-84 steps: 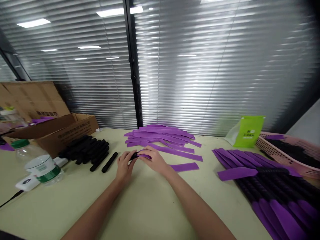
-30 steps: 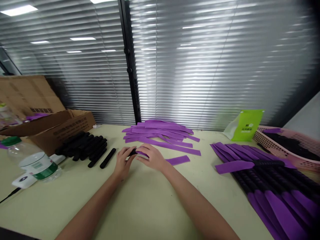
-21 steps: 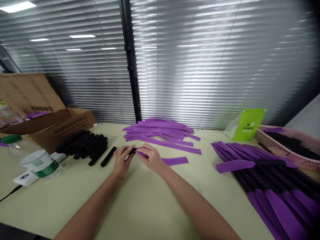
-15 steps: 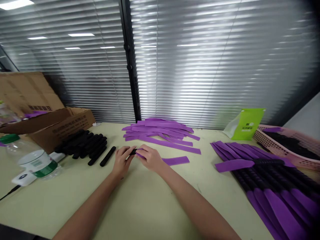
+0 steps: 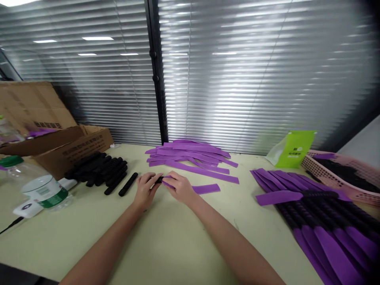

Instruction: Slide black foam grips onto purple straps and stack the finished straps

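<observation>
Both my hands meet over the table's middle, fingers closed. My left hand (image 5: 145,190) grips a short black rod (image 5: 159,180), which it mostly covers. My right hand (image 5: 180,187) pinches a purple strip (image 5: 206,189) against the rod's right end. The strip's tail comes out past my right wrist and lies on the table. Left of my left hand lies a single black ribbed rod (image 5: 128,184). A pile of similar black rods (image 5: 101,170) is farther left. Behind my hands, loose purple strips (image 5: 192,152) are heaped.
At right lie several black rods wrapped with purple strips (image 5: 314,202). Beyond them are a green pouch (image 5: 295,149) and a pink basket (image 5: 360,190) holding black items. At left stand a cardboard box (image 5: 80,148), a plastic bottle (image 5: 44,194) and a white device with a cable (image 5: 28,209).
The purple strip's tail has slid left, so less of it shows past my right wrist. Both hands stay almost in place on the rod.
</observation>
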`<state>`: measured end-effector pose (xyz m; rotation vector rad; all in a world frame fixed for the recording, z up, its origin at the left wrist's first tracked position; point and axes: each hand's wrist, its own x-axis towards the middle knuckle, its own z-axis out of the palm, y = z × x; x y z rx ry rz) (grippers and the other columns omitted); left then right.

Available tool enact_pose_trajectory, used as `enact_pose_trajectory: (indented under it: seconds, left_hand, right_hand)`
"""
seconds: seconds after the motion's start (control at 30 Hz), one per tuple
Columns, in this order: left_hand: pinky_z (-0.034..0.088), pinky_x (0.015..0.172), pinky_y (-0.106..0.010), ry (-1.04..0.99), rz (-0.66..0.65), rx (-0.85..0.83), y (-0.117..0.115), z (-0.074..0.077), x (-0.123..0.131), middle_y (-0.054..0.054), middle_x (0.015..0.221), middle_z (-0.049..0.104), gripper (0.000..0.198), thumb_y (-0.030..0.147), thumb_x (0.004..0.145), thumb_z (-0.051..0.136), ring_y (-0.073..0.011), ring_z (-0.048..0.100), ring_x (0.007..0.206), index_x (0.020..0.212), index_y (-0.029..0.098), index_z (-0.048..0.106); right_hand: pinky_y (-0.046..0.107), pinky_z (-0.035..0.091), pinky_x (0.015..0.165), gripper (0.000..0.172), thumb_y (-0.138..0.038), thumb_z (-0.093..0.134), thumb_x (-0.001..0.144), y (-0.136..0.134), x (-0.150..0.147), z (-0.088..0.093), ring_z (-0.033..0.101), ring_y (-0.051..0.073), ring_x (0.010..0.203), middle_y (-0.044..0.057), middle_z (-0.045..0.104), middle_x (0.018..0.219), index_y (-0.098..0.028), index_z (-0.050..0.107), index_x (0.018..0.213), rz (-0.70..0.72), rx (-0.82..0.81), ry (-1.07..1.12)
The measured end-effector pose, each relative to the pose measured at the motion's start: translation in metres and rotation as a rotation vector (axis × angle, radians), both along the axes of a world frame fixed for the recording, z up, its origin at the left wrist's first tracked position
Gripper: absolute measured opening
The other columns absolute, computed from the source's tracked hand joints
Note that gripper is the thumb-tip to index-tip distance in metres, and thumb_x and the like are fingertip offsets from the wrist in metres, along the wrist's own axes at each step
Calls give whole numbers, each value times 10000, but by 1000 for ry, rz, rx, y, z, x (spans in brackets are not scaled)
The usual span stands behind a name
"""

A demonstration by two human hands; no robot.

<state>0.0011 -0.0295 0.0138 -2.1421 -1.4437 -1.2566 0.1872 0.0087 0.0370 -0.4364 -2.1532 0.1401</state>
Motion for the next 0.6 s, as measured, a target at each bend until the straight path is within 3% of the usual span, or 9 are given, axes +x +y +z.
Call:
enact_pose_trajectory:
  seconds: [0.1,0.23,0.4,0.6]
  left_hand:
    - [338,843,-350,-17,17,-19,3,1,-1,-50,1002,609,271,316,912,511,-191,569,943,1160,267,609]
    - [344,852,-347,-64,46,-41,5,2,-2,-47,1034,615,270,322,904,525,-191,576,955,1156,266,603]
    - [348,841,-349,-63,15,-30,1,2,3,-51,1017,617,259,327,908,517,-194,579,941,1138,256,612]
    - [341,831,-356,-28,6,-11,0,0,6,-57,996,613,254,315,923,488,-192,573,940,1132,248,617]
  right_hand:
    - [259,514,740,224,-315,477,936,2,3,3,601,149,855,64,617,990,-222,630,1071,-12,-15,-43]
    - [291,515,815,238,-310,494,928,5,4,4,593,164,942,67,616,1029,-233,596,1129,21,-61,73]
    - [293,524,764,193,-253,479,931,0,-2,-2,603,166,891,73,637,970,-217,633,1042,16,-19,144]
    - [262,512,730,189,-243,476,931,-3,-2,-6,607,150,849,70,644,941,-202,653,982,-56,35,75]
